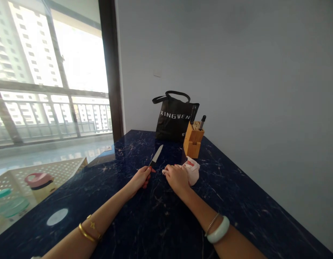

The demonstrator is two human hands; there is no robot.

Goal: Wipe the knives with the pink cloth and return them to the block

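My left hand (141, 177) is closed round the handle of a knife (156, 156), whose pale blade points away from me over the dark marble counter (236, 201). Just to the right, my right hand (177, 177) is closed on a pink and white cloth (192, 170) that rests on the counter. The two hands lie close together, a small gap between them. Behind the cloth stands a wooden knife block (193, 141) with two dark handles sticking out of it.
A black tote bag (174, 117) with white lettering stands at the back against the grey wall. The counter's left edge drops to a white perforated rack (47, 172) with a pink-lidded jar (39, 185). A white round patch (57, 217) marks the counter at near left.
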